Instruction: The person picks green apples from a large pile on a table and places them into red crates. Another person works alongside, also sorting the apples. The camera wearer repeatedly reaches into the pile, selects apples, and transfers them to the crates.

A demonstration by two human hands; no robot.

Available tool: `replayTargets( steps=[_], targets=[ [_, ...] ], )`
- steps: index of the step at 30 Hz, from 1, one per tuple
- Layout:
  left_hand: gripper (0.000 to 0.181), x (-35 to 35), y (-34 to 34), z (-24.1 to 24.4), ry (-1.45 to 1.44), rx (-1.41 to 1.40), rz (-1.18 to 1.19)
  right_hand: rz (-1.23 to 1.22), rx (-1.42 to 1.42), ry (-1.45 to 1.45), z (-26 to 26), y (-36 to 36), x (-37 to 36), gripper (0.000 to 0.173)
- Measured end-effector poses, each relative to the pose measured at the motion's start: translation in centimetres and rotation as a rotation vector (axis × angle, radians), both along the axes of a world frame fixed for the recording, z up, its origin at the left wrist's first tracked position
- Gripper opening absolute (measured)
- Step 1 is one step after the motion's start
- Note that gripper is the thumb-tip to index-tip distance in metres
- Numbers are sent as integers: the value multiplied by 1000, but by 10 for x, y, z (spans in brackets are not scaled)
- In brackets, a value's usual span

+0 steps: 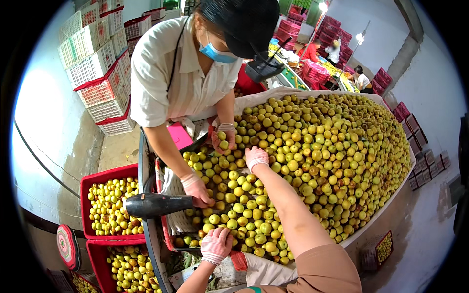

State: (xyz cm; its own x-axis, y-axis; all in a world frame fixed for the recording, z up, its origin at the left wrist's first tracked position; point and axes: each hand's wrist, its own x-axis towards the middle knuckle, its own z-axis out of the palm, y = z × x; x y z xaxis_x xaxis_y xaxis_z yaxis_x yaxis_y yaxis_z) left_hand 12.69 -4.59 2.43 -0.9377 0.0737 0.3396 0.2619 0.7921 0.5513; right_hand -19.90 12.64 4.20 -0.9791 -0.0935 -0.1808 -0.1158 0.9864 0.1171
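A large heap of yellow-green jujubes [329, 154], some with brown patches, spreads over a cloth-lined bin [388, 216]. My right hand [256, 158], in a pink-and-white glove, reaches across to the heap with its fingertips among the fruit. Nearer to me, my left hand [217, 244], gloved alike, lies palm down over fruit at the bin's low side. What is under the fingers of either hand is hidden. Opposite, a co-worker's gloved hand [224, 138] holds a few jujubes, while their other hand [198, 190] touches fruit beside a white basket [177, 199].
A black hair dryer [159, 205] juts across the bin's left rim. Red-lined crates [110, 238] of jujubes stand left on the floor, near a round stool [67, 245]. Stacked white crates [99, 69] line the wall. Other people [331, 51] are at a sorting line behind.
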Motion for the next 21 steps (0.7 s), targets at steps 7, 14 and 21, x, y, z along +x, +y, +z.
replayTargets(
  steps=[7,14,21],
  targets=[
    [22,2,2,3,13,47,-37,248,-194,-146,18,8,100,35],
    [32,55,30,45,105,197,-740,-75,-1087,-183,45,72,212,21],
    [33,96,67,-11,-319,-263,-757,-376,-1282,-277,70,116,180,23]
  ],
)
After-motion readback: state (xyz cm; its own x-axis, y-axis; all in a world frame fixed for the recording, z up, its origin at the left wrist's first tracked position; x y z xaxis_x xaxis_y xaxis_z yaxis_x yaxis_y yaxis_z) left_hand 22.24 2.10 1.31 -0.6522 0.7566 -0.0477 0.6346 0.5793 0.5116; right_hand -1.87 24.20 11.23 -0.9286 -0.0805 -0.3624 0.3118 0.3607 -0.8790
